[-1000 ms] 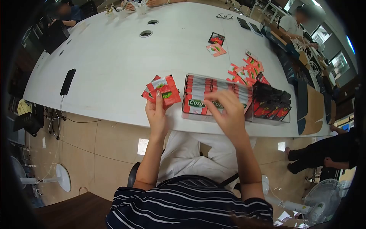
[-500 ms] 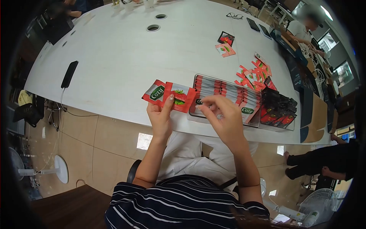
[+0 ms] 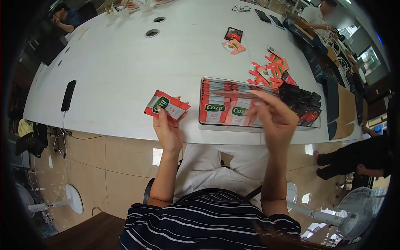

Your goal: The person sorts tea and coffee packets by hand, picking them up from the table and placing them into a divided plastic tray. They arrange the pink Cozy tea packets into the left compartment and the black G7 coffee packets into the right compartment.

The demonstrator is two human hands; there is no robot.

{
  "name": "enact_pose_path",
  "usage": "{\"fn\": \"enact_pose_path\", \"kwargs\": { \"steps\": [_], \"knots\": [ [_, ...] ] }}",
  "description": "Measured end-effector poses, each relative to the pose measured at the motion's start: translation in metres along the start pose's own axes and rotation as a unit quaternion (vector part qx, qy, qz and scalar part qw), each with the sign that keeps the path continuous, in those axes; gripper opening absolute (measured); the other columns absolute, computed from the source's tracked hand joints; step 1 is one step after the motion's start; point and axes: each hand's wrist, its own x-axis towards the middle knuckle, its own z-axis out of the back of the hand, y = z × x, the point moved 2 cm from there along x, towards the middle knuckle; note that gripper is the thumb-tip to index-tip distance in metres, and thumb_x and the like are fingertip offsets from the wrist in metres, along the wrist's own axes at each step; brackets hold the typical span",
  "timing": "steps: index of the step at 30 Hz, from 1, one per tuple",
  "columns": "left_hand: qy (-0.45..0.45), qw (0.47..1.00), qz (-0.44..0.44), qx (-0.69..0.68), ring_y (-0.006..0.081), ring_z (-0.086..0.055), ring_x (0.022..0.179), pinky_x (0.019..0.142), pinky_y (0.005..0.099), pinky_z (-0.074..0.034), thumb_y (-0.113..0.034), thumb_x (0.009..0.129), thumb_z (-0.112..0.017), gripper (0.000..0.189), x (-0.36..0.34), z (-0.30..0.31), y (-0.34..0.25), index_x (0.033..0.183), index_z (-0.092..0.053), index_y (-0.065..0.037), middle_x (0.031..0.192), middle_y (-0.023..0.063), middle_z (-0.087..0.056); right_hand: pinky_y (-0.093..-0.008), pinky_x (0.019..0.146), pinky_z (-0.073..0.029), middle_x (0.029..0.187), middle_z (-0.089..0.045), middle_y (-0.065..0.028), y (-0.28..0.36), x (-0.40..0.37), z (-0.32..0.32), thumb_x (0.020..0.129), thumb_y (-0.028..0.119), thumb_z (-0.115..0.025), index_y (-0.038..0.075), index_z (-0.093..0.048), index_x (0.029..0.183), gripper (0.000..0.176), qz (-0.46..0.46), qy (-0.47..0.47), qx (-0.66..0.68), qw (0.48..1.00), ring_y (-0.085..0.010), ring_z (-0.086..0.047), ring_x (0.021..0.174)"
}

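My left hand (image 3: 166, 131) is closed on red-and-white Cozy tea sachets (image 3: 160, 105), its thumb pressed on the front one. At least two seem to overlap there. My right hand (image 3: 277, 116) hovers over the right part of a clear plastic box (image 3: 233, 126), its fingers smeared by motion; whether anything is in them does not show. Rows of red-and-white Cozy sachets (image 3: 214, 109) stand upright in this box, with two labels facing me. Beside them, black-and-red sachets (image 3: 302, 104) fill the right end, partly hidden by my right hand.
Loose red sachets (image 3: 271, 71) lie in a pile behind the box. A black sachet (image 3: 234, 34) and a pink one (image 3: 234, 47) lie farther back. A phone on a cable (image 3: 69, 95) is at left; cardboard boxes (image 3: 343, 110) line the right edge. Other people sit across the table.
My left hand has drawn the sachets left, away from the box. My right hand has moved right across the box, uncovering the front Cozy labels. The head view has shifted slightly.
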Motion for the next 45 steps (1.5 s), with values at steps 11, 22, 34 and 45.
{"fn": "enact_pose_path", "kwargs": {
  "steps": [11,22,34,45],
  "knots": [
    [-0.033,0.999,0.004,0.009,0.0145,-0.059,0.098,0.077,0.0301,-0.052,-0.029,0.098,-0.043,0.029,-0.001,0.003,0.003,0.118,-0.045,-0.008,0.110,0.0049,-0.057,-0.0140,0.052,-0.040,0.088,-0.064,-0.0049,-0.027,0.005,0.079,0.079,-0.006,-0.064,-0.003,-0.056,0.107,0.029,-0.003,-0.073,-0.090,0.993,-0.0028,-0.054,0.069],
    [-0.036,0.999,0.011,0.006,0.0109,-0.060,0.092,0.077,0.0283,-0.052,-0.029,0.097,-0.047,0.026,0.001,0.002,0.004,0.114,-0.047,-0.009,0.104,0.0011,-0.058,-0.0310,0.070,-0.045,0.081,-0.061,-0.0062,-0.011,0.019,0.083,0.076,0.000,-0.063,0.008,-0.064,0.100,0.026,0.114,0.195,-0.392,0.892,-0.0214,-0.057,0.080],
    [-0.045,0.999,0.020,-0.008,0.0077,-0.057,0.089,0.080,0.0278,-0.046,-0.026,0.097,-0.047,0.021,0.000,0.001,0.003,0.104,-0.052,-0.007,0.099,0.0003,-0.059,-0.0370,0.067,-0.046,0.077,-0.061,-0.0106,-0.021,-0.008,0.042,0.083,0.030,-0.064,0.003,-0.064,0.085,0.027,0.112,0.249,-0.364,0.891,-0.0275,-0.059,0.075],
    [-0.034,0.999,-0.015,-0.001,0.0070,-0.056,0.088,0.080,0.0258,-0.045,-0.016,0.094,-0.054,0.012,-0.001,-0.003,0.002,0.101,-0.055,-0.006,0.097,0.0013,-0.060,-0.0363,0.061,-0.047,0.076,-0.061,-0.0107,-0.030,-0.013,0.036,0.084,0.043,-0.059,0.002,-0.065,0.085,0.041,0.029,0.265,-0.404,0.875,-0.0270,-0.060,0.072]
  ]
}}
